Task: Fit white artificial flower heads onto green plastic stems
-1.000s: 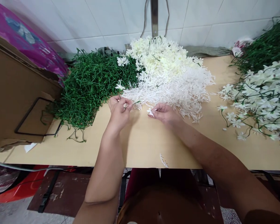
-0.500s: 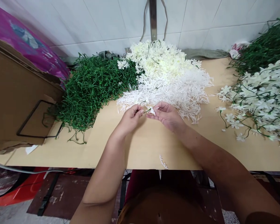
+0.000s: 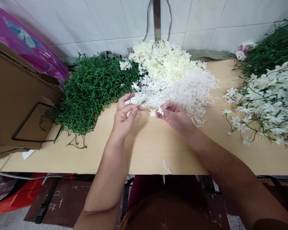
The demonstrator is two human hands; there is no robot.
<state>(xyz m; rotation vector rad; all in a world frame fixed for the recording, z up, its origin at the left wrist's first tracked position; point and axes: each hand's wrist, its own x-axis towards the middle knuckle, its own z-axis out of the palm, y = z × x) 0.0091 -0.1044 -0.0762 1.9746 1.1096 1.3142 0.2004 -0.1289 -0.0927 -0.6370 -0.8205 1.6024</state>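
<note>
Head view: in the middle of the frame our left hand (image 3: 124,116) has thumb and forefinger pressed tight on a thin green stem (image 3: 141,103). The stem's tip pokes out to the right, and the other fingers curl loosely above it. Near it, our right hand (image 3: 175,117) pinches a small white blossom (image 3: 160,111) between the tips of thumb and forefinger, the remaining fingers half folded. Stem tip and blossom are near each other but apart. A second small flower (image 3: 153,112) shows between the two hands; we cannot tell whether it lies on the table or sits on the stem.

Both hands hover over the pale wooden table (image 3: 146,150), at the near edge of a heap of white sprigs (image 3: 184,91). Behind that heap, toward the top centre, lies a mound of cream flowers (image 3: 163,59). A tangle of green stems (image 3: 91,88) fills the upper left centre, touching a cardboard box (image 3: 12,95) at the left edge. Finished flower sprays (image 3: 268,95) spread along the right side. One small white piece (image 3: 167,166) rests at the table's near edge.
</note>
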